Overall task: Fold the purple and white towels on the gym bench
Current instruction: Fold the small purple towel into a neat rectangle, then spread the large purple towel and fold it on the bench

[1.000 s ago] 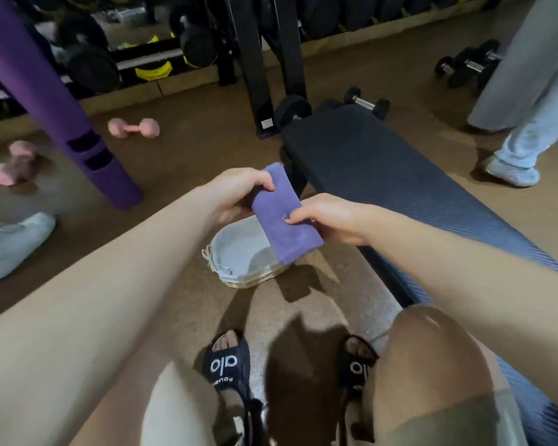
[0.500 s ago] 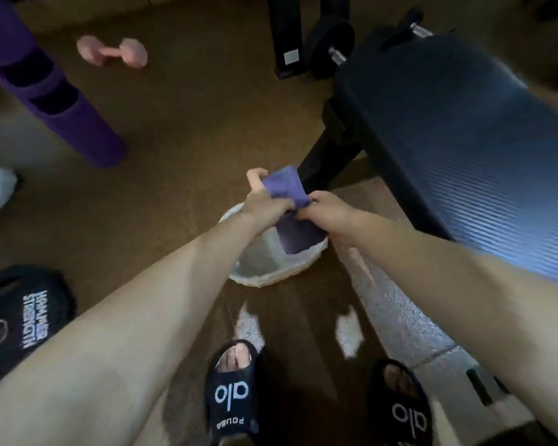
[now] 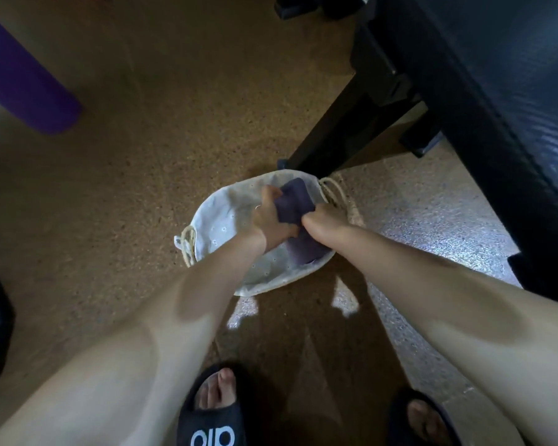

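1. Brown speckled floor (image 3: 142,156) across the whole view, paler and shiny at the right.
2. Dark padded table (image 3: 496,75) at far right, its black leg (image 3: 345,133) slanting down to the basket's far rim.
3. Purple roll (image 3: 23,82) lying at far left.
4. Two bare forearms reaching from the near edge toward the middle.
5. White fabric-lined basket (image 3: 226,217) on the floor at centre, rope handles at left and right.
6. Folded purple towel (image 3: 295,201) down inside the basket, toward its right side, held between both hands.
7. Black slides (image 3: 213,423) on both feet at the near edge, white lettering on the left one.
8. Left hand (image 3: 268,217) clamped on the towel's left edge, fingers curled over it.
9. Right hand (image 3: 319,220) clamped on the towel's right edge, fingers curled under and mostly hidden.
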A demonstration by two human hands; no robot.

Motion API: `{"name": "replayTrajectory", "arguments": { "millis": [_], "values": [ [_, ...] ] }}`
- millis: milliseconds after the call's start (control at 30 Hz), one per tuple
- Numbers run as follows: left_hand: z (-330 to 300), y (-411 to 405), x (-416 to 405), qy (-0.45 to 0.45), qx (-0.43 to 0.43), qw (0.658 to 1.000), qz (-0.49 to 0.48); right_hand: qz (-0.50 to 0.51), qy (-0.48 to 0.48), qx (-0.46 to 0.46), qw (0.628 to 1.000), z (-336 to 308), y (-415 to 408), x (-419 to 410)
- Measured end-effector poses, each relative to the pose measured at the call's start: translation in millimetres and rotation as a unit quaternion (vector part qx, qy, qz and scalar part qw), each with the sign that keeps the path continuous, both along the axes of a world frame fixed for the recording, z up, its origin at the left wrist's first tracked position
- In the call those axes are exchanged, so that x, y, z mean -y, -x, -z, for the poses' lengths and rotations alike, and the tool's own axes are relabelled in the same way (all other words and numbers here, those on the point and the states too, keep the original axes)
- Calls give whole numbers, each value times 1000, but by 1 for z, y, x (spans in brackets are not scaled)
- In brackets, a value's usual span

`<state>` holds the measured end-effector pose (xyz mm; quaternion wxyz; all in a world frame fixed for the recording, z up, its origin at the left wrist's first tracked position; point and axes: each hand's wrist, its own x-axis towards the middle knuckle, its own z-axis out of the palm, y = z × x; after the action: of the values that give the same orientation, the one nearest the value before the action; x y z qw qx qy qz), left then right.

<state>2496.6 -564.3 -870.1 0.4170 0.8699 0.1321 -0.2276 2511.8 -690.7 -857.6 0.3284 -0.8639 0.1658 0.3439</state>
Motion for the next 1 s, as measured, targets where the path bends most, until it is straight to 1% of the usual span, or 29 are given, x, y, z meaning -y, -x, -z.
{"name": "replayTrajectory", "arguments": {
  "millis": [100,233,300,333,433,533,600,633,700,733,767,800,833,867,1000],
  "values": [
    [12,6,3,-7,-9,1000,21,-26,21,-17,999,7,-5,-3],
    [19,9,6,-11,-36,998,58,-34,53,-39,997,13,-9,-9],
    [24,9,8,-21,-29,997,66,-25,47,-27,998,19,-10,-13],
    [27,9,8,-41,-18,996,74,-24,52,-9,998,21,-10,-15],
    [36,4,11,-79,16,990,115,37,54,-19,998,29,-11,-17],
    [46,3,11,-102,1,982,160,-18,105,1,994,37,-10,-18],
    [52,3,14,-106,-24,981,162,-71,148,49,985,41,-6,-19],
    [53,2,16,-118,-19,977,175,-109,174,92,974,41,-4,-20],
    [47,1,22,-132,42,974,182,-189,224,209,933,38,2,-22],
    [47,-1,23,-157,58,966,196,-236,238,251,908,37,5,-23],
    [53,-1,23,-176,54,965,189,-269,245,257,895,36,8,-23],
    [58,1,21,-184,28,967,171,-273,240,231,903,37,10,-23],
    [63,2,18,-188,5,965,186,-272,234,184,915,36,11,-23],
    [63,2,16,-201,2,958,206,-261,225,138,929,37,11,-22],
    [44,-3,13,-185,-22,957,221,-219,165,51,960,19,6,-21]
  ]
}}
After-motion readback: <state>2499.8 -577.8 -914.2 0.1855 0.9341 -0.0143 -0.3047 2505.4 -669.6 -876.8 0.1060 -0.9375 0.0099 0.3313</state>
